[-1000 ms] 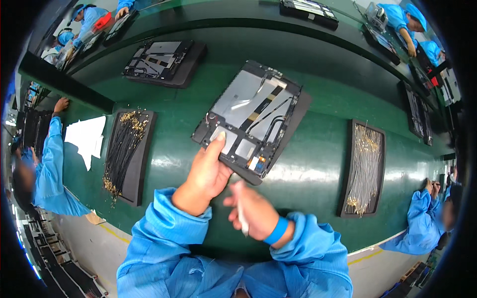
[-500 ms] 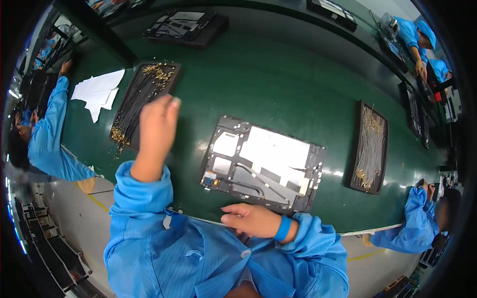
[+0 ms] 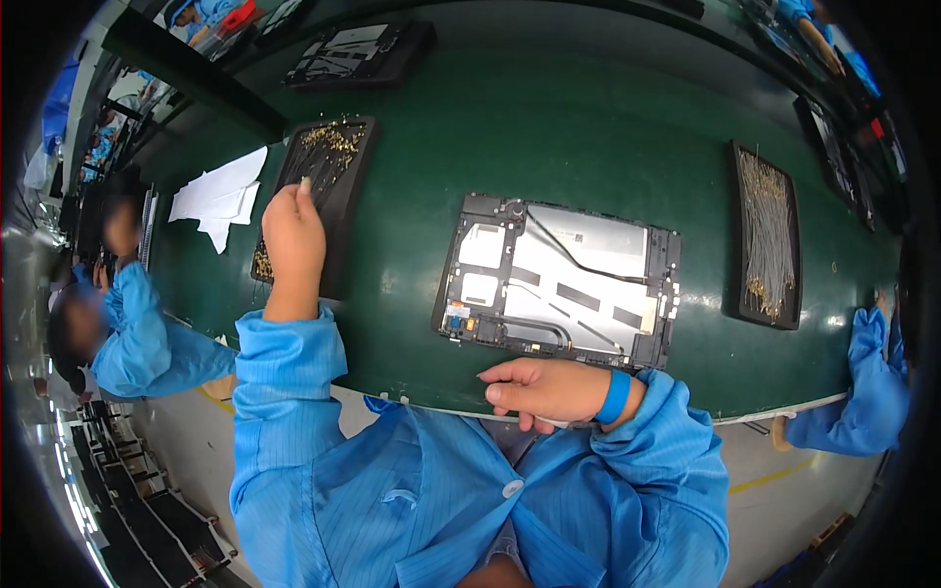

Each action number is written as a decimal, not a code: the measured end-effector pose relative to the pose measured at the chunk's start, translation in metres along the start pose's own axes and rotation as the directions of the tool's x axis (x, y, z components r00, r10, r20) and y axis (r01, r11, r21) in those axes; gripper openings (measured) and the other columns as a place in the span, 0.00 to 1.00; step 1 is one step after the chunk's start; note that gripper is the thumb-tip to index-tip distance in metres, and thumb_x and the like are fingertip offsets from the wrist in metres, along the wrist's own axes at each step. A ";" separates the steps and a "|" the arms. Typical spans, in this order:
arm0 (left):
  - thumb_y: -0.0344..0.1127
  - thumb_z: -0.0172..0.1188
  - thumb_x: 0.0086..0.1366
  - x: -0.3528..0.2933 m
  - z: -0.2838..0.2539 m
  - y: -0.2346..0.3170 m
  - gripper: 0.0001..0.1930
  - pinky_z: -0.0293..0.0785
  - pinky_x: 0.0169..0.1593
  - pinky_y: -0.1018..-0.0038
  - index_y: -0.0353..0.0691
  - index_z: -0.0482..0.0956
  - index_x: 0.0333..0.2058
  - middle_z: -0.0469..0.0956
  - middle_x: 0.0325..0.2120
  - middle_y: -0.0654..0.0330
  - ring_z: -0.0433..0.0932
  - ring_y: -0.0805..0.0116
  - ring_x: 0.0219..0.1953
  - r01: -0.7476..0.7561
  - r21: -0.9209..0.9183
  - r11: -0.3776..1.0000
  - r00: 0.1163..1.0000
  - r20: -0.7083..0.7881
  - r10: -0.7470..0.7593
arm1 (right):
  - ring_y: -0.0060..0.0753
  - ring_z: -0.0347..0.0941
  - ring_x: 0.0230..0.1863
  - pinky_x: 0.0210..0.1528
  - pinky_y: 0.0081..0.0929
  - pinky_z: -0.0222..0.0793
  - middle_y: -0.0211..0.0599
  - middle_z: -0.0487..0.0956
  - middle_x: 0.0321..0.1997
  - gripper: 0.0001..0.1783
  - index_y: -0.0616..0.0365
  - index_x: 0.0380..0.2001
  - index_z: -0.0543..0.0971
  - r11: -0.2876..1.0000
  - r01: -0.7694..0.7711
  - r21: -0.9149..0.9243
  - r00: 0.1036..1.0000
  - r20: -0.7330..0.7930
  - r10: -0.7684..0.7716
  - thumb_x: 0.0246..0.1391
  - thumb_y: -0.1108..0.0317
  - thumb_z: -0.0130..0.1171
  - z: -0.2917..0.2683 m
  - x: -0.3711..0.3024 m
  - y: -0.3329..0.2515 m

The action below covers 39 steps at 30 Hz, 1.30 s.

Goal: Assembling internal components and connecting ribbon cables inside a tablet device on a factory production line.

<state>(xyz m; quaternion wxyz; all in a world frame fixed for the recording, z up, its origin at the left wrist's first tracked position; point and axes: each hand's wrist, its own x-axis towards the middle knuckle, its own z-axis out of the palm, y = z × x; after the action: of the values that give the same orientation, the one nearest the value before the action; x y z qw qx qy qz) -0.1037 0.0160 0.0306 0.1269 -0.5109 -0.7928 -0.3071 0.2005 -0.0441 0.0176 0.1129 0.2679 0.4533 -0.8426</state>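
My left hand point(image 3: 296, 243) is over a dark tray point(image 3: 338, 220) of thin black cables point(image 3: 312, 165) with gold-coloured ends. Its thumb and fingertips are pinched together among the cables; whatever they hold is hidden. My right hand point(image 3: 554, 389), with a blue wrist strap point(image 3: 615, 396), is at the table's front edge, fingers loosely bent and apart. Just beyond it lies an opened flat device point(image 3: 588, 245), tablet-like, with a shiny silver panel, a black frame and dark strips or cables. The right hand's underside is not fully visible.
A second dark tray point(image 3: 742, 294) on the right holds grey cables point(image 3: 767, 230). White paper sheets point(image 3: 221, 196) lie left of the first tray. Another open device point(image 3: 348, 51) sits on a dark stack at the back. Co-workers in blue sleeves point(image 3: 162, 348) sit on both sides.
My left hand has shifted left from the tray's right edge to over the cables, its fingertips now together. The whole view has turned slightly. The bright pattern on the device's panel looks different.
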 end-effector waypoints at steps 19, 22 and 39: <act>0.28 0.57 0.43 -0.088 -0.041 0.098 0.09 0.66 0.24 0.73 0.38 0.68 0.25 0.70 0.22 0.61 0.70 0.65 0.22 -0.680 -0.505 0.532 0.549 0.130 0.826 | 0.15 0.64 0.24 0.21 0.14 0.61 0.27 0.69 0.24 0.21 0.62 0.39 0.69 0.914 0.402 -0.055 0.703 -0.621 -0.347 0.48 0.55 0.47 0.010 -0.009 -0.024; 0.28 0.57 0.42 -0.101 -0.036 0.098 0.10 0.66 0.24 0.74 0.38 0.70 0.27 0.70 0.22 0.61 0.70 0.65 0.22 -0.625 -0.560 0.544 0.577 0.138 0.805 | 0.15 0.64 0.24 0.21 0.14 0.61 0.27 0.69 0.24 0.19 0.61 0.35 0.70 0.940 0.334 0.067 0.751 -0.622 -0.223 0.48 0.56 0.47 0.012 -0.011 -0.019; 0.28 0.55 0.45 -0.121 -0.006 0.101 0.07 0.59 0.42 0.66 0.40 0.71 0.27 0.69 0.27 0.61 0.64 0.59 0.39 -0.511 -0.515 0.688 0.676 0.252 0.692 | 0.16 0.63 0.23 0.28 0.12 0.60 0.37 0.72 0.32 0.24 0.65 0.46 0.60 0.718 0.691 0.087 0.363 -0.901 -0.240 0.48 0.61 0.48 0.002 -0.012 -0.027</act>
<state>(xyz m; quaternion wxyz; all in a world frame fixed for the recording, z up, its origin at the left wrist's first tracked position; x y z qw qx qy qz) 0.0394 -0.0470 0.0086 -0.0622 -0.8166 -0.4995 -0.2825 0.1979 -0.0309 0.0443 -0.4394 0.5113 0.2948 -0.6771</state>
